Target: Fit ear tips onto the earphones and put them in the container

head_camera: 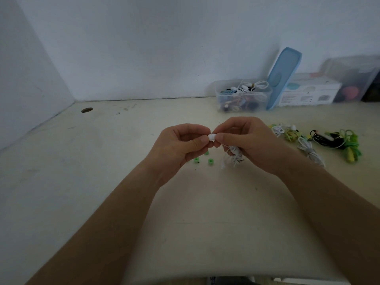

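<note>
Above the surface (pixel 82 182), one earbud (pixel 212 137) pinched in the grip of left hand (pixel 178 145) and right hand (pixel 250 140), three green tips (pixel 210 161) laid beneath, one container (pixel 242 95) behind.

A: What is the person wearing on the arms?
B: Skin only. The left forearm (pixel 111 219) and the right forearm (pixel 320 206) are bare from the wrist down to the lower edge of view.
A: And the hands?
B: The left hand (pixel 181 147) and the right hand (pixel 248 140) are bare as well. The fingers (pixel 240 128) are slim, and the left thumbnail (pixel 203 140) looks short and plain, though it is blurred.
A: Any cloth in sight?
B: Between the arms, at the very bottom, there is a dark patch (pixel 212 281) with a bluish mark. It is too blurred to tell whether it is clothing
</note>
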The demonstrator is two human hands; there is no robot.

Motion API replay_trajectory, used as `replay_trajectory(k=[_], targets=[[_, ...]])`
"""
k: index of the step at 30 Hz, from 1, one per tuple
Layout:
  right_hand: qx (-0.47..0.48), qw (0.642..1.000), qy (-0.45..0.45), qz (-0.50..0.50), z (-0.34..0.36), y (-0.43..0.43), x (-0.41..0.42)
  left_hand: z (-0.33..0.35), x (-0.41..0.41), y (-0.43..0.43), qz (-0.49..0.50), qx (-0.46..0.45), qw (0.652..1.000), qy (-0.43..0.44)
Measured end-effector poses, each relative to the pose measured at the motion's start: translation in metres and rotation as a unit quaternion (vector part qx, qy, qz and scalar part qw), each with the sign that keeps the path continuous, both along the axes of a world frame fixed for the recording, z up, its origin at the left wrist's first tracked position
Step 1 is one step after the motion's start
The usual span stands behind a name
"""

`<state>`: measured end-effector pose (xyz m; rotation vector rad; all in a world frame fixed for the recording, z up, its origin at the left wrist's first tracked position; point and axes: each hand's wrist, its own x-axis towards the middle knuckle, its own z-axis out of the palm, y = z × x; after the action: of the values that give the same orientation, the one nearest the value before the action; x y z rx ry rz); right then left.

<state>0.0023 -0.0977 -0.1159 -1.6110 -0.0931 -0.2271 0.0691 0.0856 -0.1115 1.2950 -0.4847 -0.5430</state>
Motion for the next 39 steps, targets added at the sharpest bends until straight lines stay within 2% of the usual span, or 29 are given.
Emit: replay_trajectory(k=[20,22,26,30,32,36,39], targets=[[0.067,0.997,0.029,0.032,-0.002,0.001,0.001,-0.002,0.001,-0.001,-0.030,-0.017,0.999,0.021],[0.086,0.995,0.033,0.027,-0.001,0.002,0.001,0.001,-0.002,-0.002,-0.005,0.025,1.000,-0.018],[0.121,0.992,0.018,0.005,0.003,0.001,0.000,0.004,-0.013,-0.005,0.015,0.153,0.973,-0.174],[0.126,0.992,0.009,-0.023,0.005,0.000,-0.003,0.000,-0.024,-0.010,-0.024,0.208,0.956,-0.205],[0.135,0.990,0.008,-0.039,0.006,0.000,-0.004,0.000,-0.024,-0.008,-0.022,0.212,0.955,-0.208],[0.178,0.982,0.020,-0.054,0.009,0.005,-0.007,0.004,-0.020,-0.001,0.029,0.147,0.972,-0.182],[0.201,0.978,0.041,-0.038,0.011,0.008,-0.011,0.003,-0.017,0.002,0.065,0.130,0.969,-0.200]])
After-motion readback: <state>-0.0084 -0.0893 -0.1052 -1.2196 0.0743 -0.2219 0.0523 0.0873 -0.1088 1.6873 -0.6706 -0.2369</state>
